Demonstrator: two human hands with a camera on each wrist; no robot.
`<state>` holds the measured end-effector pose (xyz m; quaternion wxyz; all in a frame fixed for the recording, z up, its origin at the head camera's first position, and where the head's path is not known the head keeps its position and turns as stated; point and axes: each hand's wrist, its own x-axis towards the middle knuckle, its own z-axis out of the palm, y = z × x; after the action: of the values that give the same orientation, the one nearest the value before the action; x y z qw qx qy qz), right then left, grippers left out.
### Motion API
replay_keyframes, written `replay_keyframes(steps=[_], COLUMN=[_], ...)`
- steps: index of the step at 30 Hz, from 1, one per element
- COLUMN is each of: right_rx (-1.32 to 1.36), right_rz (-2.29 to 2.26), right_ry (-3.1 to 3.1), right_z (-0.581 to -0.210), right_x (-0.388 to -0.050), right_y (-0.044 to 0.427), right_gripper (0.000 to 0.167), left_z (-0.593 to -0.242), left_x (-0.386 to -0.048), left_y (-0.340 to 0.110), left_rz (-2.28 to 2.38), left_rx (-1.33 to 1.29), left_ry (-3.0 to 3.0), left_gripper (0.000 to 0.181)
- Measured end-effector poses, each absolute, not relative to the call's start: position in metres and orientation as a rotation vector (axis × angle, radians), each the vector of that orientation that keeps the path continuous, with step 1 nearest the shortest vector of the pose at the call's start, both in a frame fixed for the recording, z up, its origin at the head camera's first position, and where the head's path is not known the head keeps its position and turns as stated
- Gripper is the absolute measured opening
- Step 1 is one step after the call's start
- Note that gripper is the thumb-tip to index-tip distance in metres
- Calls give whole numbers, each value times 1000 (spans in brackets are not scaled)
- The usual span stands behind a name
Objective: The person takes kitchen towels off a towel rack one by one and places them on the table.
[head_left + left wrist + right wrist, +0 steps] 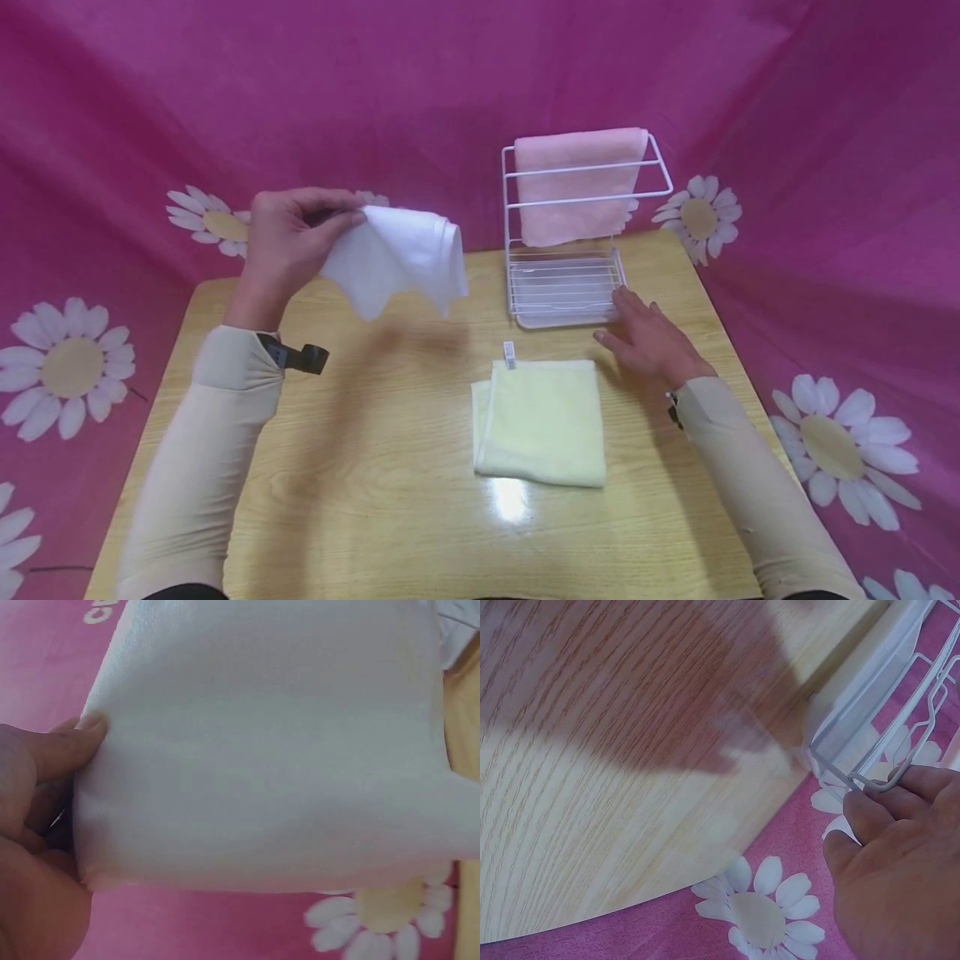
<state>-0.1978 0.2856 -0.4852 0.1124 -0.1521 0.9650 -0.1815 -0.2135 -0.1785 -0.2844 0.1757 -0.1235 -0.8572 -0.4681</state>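
My left hand (pixel 288 237) pinches a folded white cloth (pixel 412 250) by its left corner, holding it above the table so that its lower edges hang down. In the left wrist view, the white cloth (pixel 262 757) fills most of the picture, with the thumb on its near side. Fingers of my right hand (pixel 660 343) touch the front right corner of a white wire rack (pixel 588 201); the thumb stands apart. Over the rack's back top bar hangs a pink cloth (pixel 573 221). A folded yellow cloth (pixel 543 425) lies on the table in front of the rack.
A clear plastic tray (pixel 566 320) sits at the base of the rack. The wooden table (pixel 405 508) is bounded by a pink curtain (pixel 360 92) with white daisies. A small white label (pixel 510 354) sticks out from the yellow cloth.
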Motion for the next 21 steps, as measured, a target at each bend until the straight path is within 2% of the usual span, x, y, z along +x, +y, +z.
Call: replay_keyframes(steps=[11, 21], right_rx=[-448, -435], right_rz=[-541, -533], right_ry=[2820, 2814], right_z=[-484, -483], right_x=[-198, -196], right_y=[285, 285], right_gripper=[91, 93], left_z=[-327, -358], left_x=[-205, -201], left_y=[-189, -186], left_rz=[-1333, -1393], left_rx=[-260, -342], left_ry=[-2614, -2611], left_gripper=[18, 17])
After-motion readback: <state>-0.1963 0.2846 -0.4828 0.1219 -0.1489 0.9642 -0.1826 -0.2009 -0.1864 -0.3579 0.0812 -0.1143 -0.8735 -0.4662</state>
